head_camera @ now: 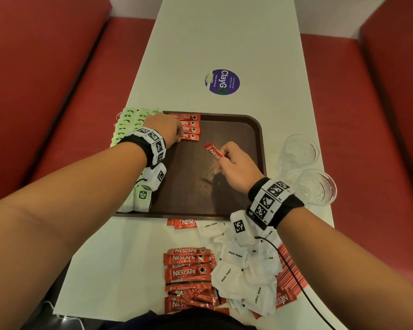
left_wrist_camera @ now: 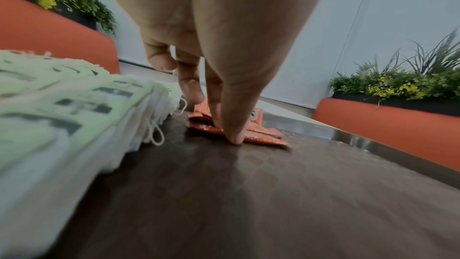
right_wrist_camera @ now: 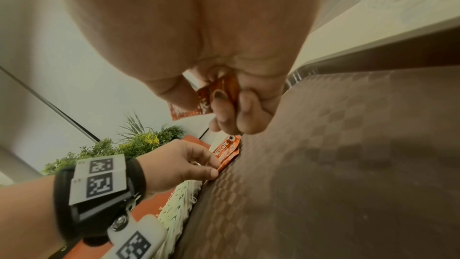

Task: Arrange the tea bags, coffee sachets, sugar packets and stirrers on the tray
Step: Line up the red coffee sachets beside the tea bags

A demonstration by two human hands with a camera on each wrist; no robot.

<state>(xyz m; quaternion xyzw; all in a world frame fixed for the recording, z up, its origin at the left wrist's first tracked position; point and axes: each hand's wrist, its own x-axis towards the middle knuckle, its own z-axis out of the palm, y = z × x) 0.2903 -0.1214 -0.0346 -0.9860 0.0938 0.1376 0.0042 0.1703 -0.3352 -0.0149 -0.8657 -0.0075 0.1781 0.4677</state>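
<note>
— While my left hand (head_camera: pixel 167 129) steadies things, what's done on that side?
— Tea bags (head_camera: pixel 126 126) line the left edge of the tray (head_camera: pixel 253 139); beside them, four coffee sachets (head_camera: pixel 188 127) sit stacked, my straight fingertips (left_wrist_camera: pixel 234 139) pressing the nearest one flat.
— And the right?
— My right hand (head_camera: pixel 236 167) pinches another sachet (head_camera: pixel 214 152) above the tray's middle, headed for that row, I'd judge.
— What's left?
— Plenty: loose sachets (head_camera: pixel 188 272) and sugar packets (head_camera: pixel 246 270) wait on the table (head_camera: pixel 224 32) (stirrers I can't pick out for sure).
</note>
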